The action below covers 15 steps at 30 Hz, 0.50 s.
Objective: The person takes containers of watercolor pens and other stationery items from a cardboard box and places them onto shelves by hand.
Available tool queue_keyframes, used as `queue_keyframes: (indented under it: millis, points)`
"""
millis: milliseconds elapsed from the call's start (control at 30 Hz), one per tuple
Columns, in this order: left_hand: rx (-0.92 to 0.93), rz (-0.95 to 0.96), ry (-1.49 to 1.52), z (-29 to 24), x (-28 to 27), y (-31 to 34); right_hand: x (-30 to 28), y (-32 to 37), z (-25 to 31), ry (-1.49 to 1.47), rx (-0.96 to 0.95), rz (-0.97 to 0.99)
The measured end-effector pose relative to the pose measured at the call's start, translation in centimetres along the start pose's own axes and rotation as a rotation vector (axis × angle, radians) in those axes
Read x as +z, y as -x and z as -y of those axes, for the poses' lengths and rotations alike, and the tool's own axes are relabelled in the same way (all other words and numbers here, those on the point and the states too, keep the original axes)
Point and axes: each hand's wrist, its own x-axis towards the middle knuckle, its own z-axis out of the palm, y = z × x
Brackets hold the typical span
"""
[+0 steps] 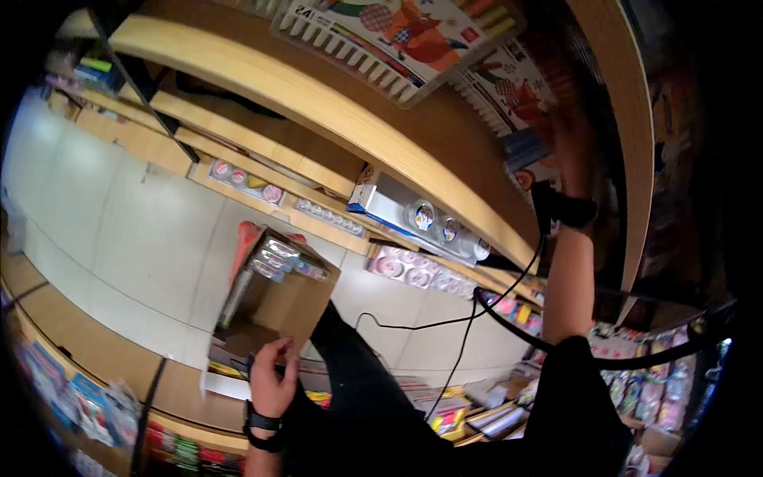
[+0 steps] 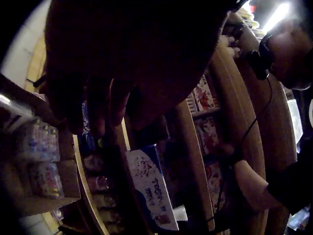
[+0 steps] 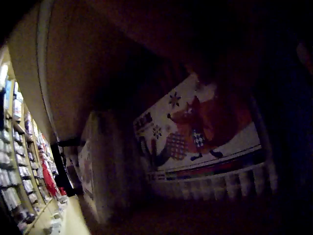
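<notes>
My right hand (image 1: 571, 151) reaches deep into a shelf, among packs of coloured pens with a fox picture on the front. One pen pack (image 1: 509, 83) stands just beside the fingers; in the right wrist view, the dim fingers overlap the top of a fox-printed pack (image 3: 205, 132). Deep shadow hides the fingertips, so I cannot tell whether they grip it. A larger pack marked 24 (image 1: 389, 40) sits nearer on the same shelf. Low down, my left hand (image 1: 274, 381) hovers with loose fingers by the edge of a cardboard box (image 1: 306, 298), which holds several clear packs (image 1: 274, 258).
A wooden shelf edge (image 1: 334, 99) runs below the pen packs. Lower shelves carry a white-and-blue carton (image 2: 152, 188) and clear tubs (image 1: 421, 215). A black cable (image 1: 413, 327) hangs across the aisle. Bagged goods (image 1: 91, 405) line the opposite shelf.
</notes>
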Motion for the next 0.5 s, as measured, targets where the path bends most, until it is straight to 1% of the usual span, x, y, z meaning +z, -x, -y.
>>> queue_keyframes:
  millis: [33,67,100,133,167,233,267,333,367,433,467,500]
  points:
    - [0.01,-0.011,-0.017,0.0,0.1,-0.1,-0.7,0.6,1.4,0.056,0.065,0.052]
    - [0.008,-0.015,-0.024,-0.2,0.2,-0.1,-1.1,0.9,1.6,0.078,0.048,0.062]
    - [0.008,-0.016,-0.039,-0.5,0.2,-0.2,-1.5,1.2,1.6,0.086,0.075,0.012]
    - [-0.043,-0.011,-0.018,-0.8,0.3,-0.2,-1.7,1.6,1.7,0.09,0.106,-0.04]
    - [-0.044,-0.007,-0.005,-0.5,0.6,-0.2,-1.7,2.1,1.9,0.102,0.101,-0.037]
    - [-0.024,-0.021,0.004,0.0,0.8,-0.1,-0.9,2.9,2.5,0.246,-0.335,-0.397]
    - [-0.032,-0.02,-0.004,-0.2,0.8,-0.1,-0.9,2.8,2.3,0.249,-0.34,-0.396]
    - [-0.049,-0.017,0.018,0.0,0.8,0.0,-0.7,2.7,2.3,0.523,-0.453,-0.258]
    - [-0.062,-0.016,0.037,0.1,0.8,-0.1,-0.5,2.8,2.7,0.525,-0.455,-0.261]
    - [-0.06,-0.031,0.016,0.1,0.7,-0.1,0.4,3.2,3.8,0.553,-0.197,-0.093]
    - [-0.059,-0.047,-0.007,0.1,0.7,-0.2,0.3,2.9,3.4,0.555,-0.199,-0.095]
    - [-0.059,-0.045,-0.005,0.1,0.7,-0.2,0.2,2.3,2.7,0.535,-0.287,-0.112]
